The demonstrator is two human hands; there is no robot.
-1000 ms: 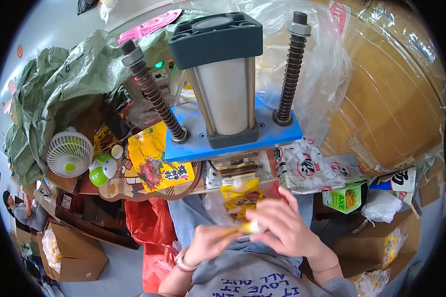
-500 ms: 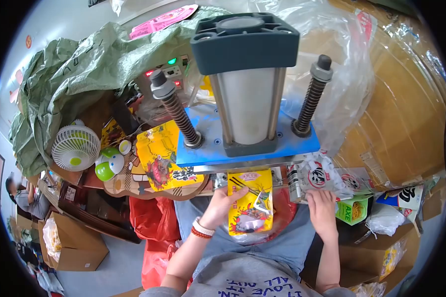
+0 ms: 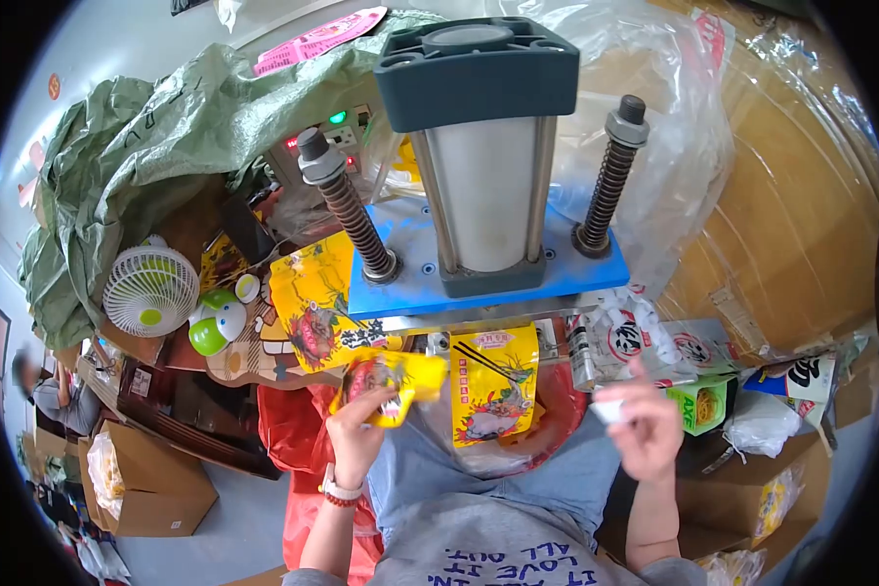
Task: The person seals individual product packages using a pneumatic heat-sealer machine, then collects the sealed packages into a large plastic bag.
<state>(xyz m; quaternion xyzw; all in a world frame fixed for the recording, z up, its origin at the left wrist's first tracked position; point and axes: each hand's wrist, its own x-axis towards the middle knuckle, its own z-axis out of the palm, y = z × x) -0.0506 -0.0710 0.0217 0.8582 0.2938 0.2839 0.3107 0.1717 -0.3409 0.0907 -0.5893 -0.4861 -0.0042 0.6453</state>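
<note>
My left hand (image 3: 355, 425) grips a bent yellow printed pouch (image 3: 415, 376), its fingers closed around the near side. A second yellow pouch (image 3: 495, 386), printed with black chopsticks, hangs flat below the blue plate of the press (image 3: 488, 283), its top edge under the metal bar. To the right, my right hand (image 3: 645, 430) is raised and slightly blurred. A small white piece (image 3: 608, 411) is pinched at its fingertips. Behind it, several small white pieces (image 3: 640, 317) lie on a silver and white printed bag (image 3: 620, 347).
More yellow pouches (image 3: 313, 303) lie on a wooden board at left, near a white fan (image 3: 151, 291). A green AXE box (image 3: 701, 405) stands at right, with a cardboard box (image 3: 723, 498) below. Red plastic bags (image 3: 298, 430) hang at left.
My left hand has moved left from the press, now with a pouch in it. My right hand has lifted from the silver bag with a white piece. The white shape on the pouch has gone.
</note>
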